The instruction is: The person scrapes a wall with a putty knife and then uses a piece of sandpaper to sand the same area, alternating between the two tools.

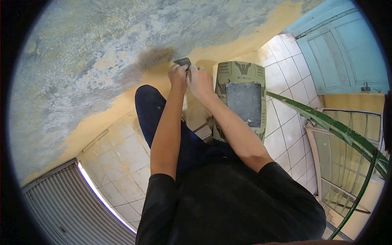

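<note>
A small dark piece of sandpaper (182,61) shows above my fingertips, close to the wall. My left hand (177,76) is closed with its fingers on the lower edge of the piece. Right beside it, touching, my right hand (200,83) is closed too, its fingertips pinching the piece's right end. Pale dust coats the fingers of both hands. To the right of my hands lies a green printed sheet marked MCM (241,71), with a dusty dark grey rectangular sheet (244,104) on top of it.
The worn grey-and-yellow wall (102,53) runs along the front, with a dark smudge (155,58) near my hands. A green railing (326,122) curves along the right. Beyond are a blue door (343,49) and white floor tiles (288,77). A ribbed shutter (73,204) is lower left.
</note>
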Tool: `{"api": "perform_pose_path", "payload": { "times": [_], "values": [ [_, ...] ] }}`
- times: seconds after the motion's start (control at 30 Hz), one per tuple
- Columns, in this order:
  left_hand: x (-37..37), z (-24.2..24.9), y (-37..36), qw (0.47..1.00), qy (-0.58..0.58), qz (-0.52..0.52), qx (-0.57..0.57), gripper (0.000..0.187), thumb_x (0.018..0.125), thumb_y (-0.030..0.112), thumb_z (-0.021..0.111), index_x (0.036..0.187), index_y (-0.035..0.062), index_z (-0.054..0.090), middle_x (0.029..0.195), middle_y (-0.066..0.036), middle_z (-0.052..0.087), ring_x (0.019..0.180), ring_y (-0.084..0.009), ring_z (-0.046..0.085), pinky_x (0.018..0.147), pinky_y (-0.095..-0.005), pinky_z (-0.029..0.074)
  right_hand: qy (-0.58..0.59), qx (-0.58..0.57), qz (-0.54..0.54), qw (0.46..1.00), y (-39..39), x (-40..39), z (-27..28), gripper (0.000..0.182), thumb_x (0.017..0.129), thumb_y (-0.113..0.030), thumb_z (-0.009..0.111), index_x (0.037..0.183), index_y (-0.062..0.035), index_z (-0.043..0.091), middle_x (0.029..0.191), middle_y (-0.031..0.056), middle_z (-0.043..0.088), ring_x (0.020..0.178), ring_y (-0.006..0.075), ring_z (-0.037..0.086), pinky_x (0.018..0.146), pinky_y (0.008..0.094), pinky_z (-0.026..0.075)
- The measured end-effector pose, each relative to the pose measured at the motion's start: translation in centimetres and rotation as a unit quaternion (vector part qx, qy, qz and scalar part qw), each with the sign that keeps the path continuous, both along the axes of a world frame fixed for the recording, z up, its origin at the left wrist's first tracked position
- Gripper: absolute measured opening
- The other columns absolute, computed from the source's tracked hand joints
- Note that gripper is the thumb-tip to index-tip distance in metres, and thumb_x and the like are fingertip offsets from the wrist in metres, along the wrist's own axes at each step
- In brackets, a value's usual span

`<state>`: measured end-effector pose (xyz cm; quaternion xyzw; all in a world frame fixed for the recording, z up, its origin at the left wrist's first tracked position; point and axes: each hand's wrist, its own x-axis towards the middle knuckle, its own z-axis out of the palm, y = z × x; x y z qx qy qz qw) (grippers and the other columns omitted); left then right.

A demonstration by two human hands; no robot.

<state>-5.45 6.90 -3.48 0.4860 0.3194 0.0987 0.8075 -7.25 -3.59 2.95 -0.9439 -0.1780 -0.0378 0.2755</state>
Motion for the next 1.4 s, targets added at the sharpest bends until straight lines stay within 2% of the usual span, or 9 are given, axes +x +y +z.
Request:
{"api": "perform_pose_path", "payload": {
  "times": [0.1,0.3,0.5,0.83,1.0,1.1,1.27,1.33,1.4],
  "values": [
    [-0.1,1.9,-0.6,0.998,-0.015,0.013,-0.066,0.027,0.078,-0.003,0.066,0.062,0.0092,0.048,0.065,0.002,0.051,0.056,-0.0100,0.049,0.051,-0.0291,0.040,-0.009,0.013,-0.010,1.000,0.4,0.0,0.9,0.018,0.092,-0.018,0.055,0.092,0.0002,0.058,0.077,0.0272,0.061,0.073,0.0448,0.064,0.067,0.0540,0.051],
    [0.8,-0.7,-0.3,0.999,0.025,0.025,-0.040,0.023,0.078,-0.002,0.067,0.064,0.0075,0.052,0.065,0.002,0.052,0.057,-0.0103,0.050,0.052,-0.0283,0.041,0.013,-0.006,0.017,1.000,-0.2,0.4,-0.3,0.021,0.091,-0.020,0.060,0.095,0.0005,0.060,0.082,0.0279,0.063,0.076,0.0459,0.063,0.069,0.0534,0.051],
    [1.0,-1.7,-0.4,0.998,-0.036,0.028,-0.054,0.023,0.078,-0.003,0.067,0.064,0.0080,0.052,0.064,0.002,0.051,0.056,-0.0106,0.049,0.052,-0.0282,0.042,0.015,-0.006,-0.018,1.000,-0.2,0.4,-0.7,0.019,0.091,-0.019,0.060,0.092,0.0004,0.059,0.080,0.0278,0.063,0.075,0.0462,0.063,0.068,0.0532,0.051],
    [1.6,-3.5,-0.7,0.997,-0.035,0.019,-0.065,0.021,0.078,-0.004,0.066,0.066,0.0076,0.054,0.065,0.001,0.053,0.057,-0.0109,0.051,0.053,-0.0286,0.042,0.004,-0.003,-0.009,1.000,-0.4,0.5,-0.9,0.018,0.091,-0.018,0.059,0.095,-0.0008,0.060,0.078,0.0271,0.062,0.074,0.0452,0.064,0.067,0.0535,0.051],
    [1.5,-1.4,-0.8,0.997,0.007,0.023,-0.071,0.026,0.079,-0.009,0.061,0.064,0.0093,0.051,0.068,-0.003,0.057,0.059,-0.0155,0.057,0.053,-0.0314,0.048,0.001,0.010,-0.019,1.000,-0.2,0.5,-0.7,0.020,0.090,-0.019,0.058,0.096,0.0001,0.060,0.078,0.0267,0.062,0.073,0.0444,0.065,0.066,0.0532,0.052],
    [1.4,-2.3,-0.5,0.997,-0.034,0.002,-0.068,0.029,0.079,-0.009,0.060,0.061,0.0099,0.048,0.067,-0.002,0.056,0.059,-0.0151,0.056,0.053,-0.0319,0.047,0.009,0.004,-0.016,1.000,-0.6,1.2,-1.4,0.017,0.090,-0.018,0.060,0.094,-0.0007,0.060,0.081,0.0281,0.062,0.074,0.0455,0.063,0.067,0.0538,0.051],
    [1.7,-0.1,-0.5,0.999,0.008,0.010,-0.045,0.032,0.079,-0.007,0.062,0.059,0.0116,0.046,0.062,-0.001,0.052,0.056,-0.0132,0.053,0.051,-0.0313,0.045,0.034,-0.002,-0.029,0.999,-0.5,0.3,0.0,0.018,0.089,-0.017,0.062,0.093,0.0005,0.059,0.080,0.0278,0.063,0.075,0.0451,0.064,0.068,0.0533,0.051],
    [1.7,-3.5,-0.5,0.999,-0.025,-0.009,-0.047,0.014,0.077,-0.004,0.067,0.070,0.0046,0.059,0.069,-0.003,0.058,0.059,-0.0133,0.055,0.054,-0.0295,0.045,0.028,-0.010,-0.018,0.999,-0.7,1.0,-1.3,0.019,0.091,-0.019,0.058,0.095,-0.0005,0.059,0.081,0.0277,0.062,0.075,0.0449,0.064,0.068,0.0529,0.052],
    [1.6,-3.2,-0.8,0.998,-0.025,-0.008,-0.062,0.014,0.077,-0.004,0.066,0.070,0.0049,0.058,0.069,-0.003,0.058,0.060,-0.0134,0.056,0.054,-0.0299,0.045,0.006,-0.015,-0.007,1.000,-0.8,1.3,-1.2,0.020,0.093,-0.020,0.055,0.097,-0.0015,0.059,0.083,0.0276,0.062,0.075,0.0447,0.064,0.068,0.0526,0.052]
  ]
}}
